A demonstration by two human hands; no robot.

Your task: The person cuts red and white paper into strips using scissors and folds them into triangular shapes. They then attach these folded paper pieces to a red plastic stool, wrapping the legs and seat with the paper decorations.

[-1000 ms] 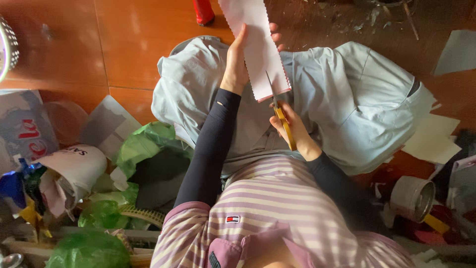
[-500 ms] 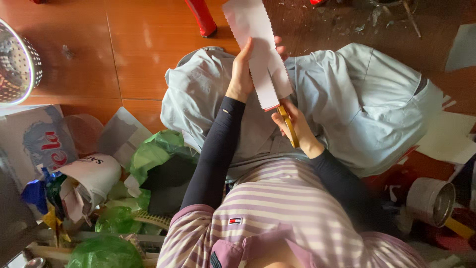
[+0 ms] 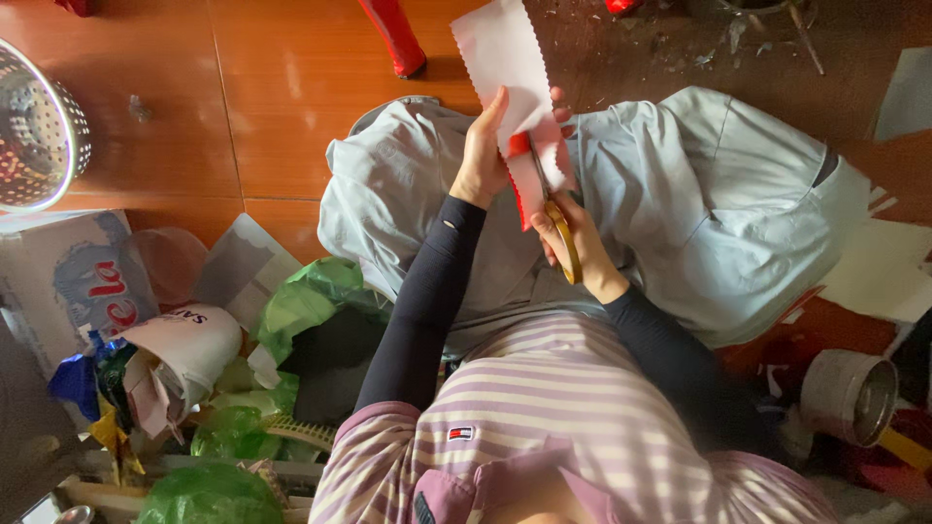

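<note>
The top of the paper strip [image 3: 515, 68] runs off the upper edge of the view. The scissors [image 3: 553, 209] mostly vanish: their handles sit inside the right hand [image 3: 573, 243], and the blades slip behind the paper, so how wide they gape can't be told. The left hand [image 3: 482, 155] hides its fingertips behind the sheet. The metal colander [image 3: 44, 131] is cut off at the left edge, the red stool leg [image 3: 393, 39] at the top. The tape roll [image 3: 854, 393] is half lost in shadow.
</note>
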